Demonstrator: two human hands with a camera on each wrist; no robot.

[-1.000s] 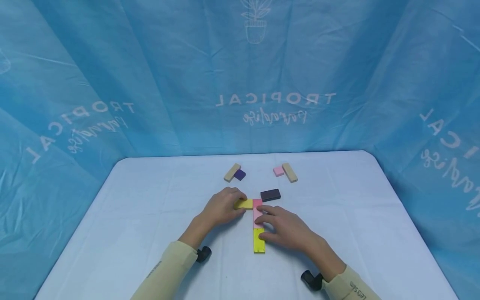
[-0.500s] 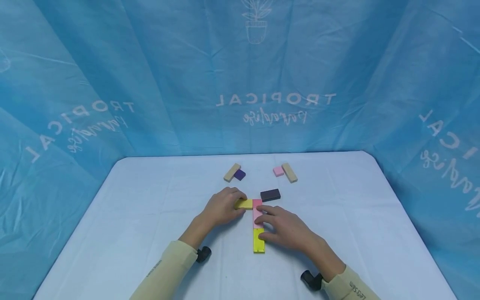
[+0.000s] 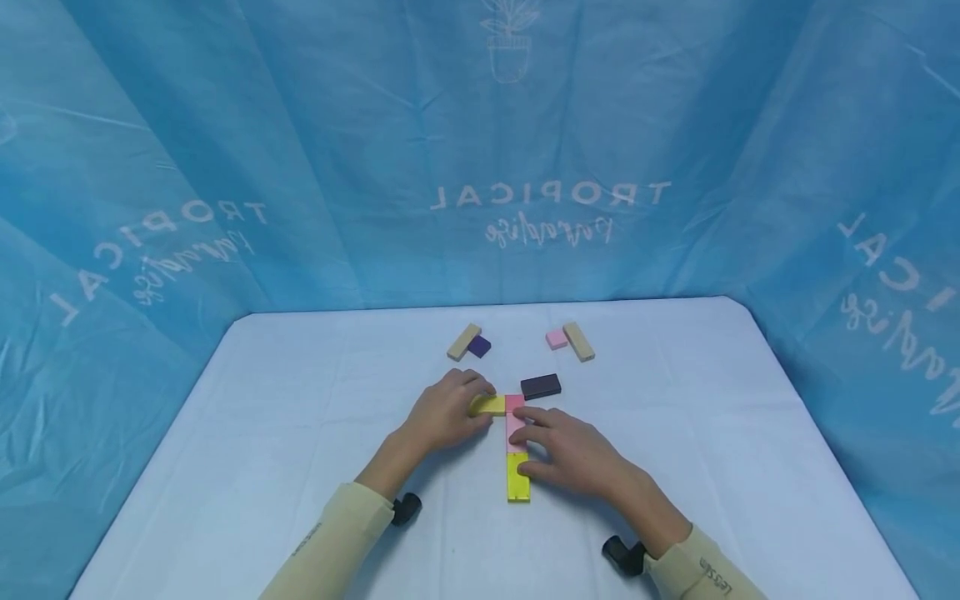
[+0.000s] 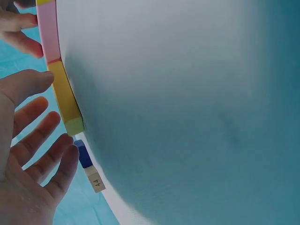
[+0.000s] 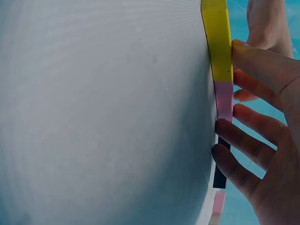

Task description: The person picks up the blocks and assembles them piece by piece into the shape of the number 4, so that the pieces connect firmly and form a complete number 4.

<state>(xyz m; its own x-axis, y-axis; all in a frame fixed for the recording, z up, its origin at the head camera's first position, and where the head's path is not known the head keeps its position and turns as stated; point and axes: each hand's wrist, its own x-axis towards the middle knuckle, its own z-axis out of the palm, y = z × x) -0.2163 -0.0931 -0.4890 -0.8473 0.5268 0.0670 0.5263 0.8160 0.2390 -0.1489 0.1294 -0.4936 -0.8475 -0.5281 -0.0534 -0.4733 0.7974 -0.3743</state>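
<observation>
Flat blocks lie edge to edge on the white table in an upside-down L. My left hand holds the yellow block at the upper left between thumb and fingers. That block meets a small pink block at the corner. Below the corner come a lighter pink block and a second yellow block. My right hand rests along the right side of this column, fingers loosely spread, fingertips at the pink blocks and thumb on the lower yellow block. Exact fingertip contact is hard to tell.
A black block lies just beyond the corner. Farther back, a wooden block touches a purple block on the left. Another wooden block sits beside a pink block on the right. A blue curtain surrounds the table.
</observation>
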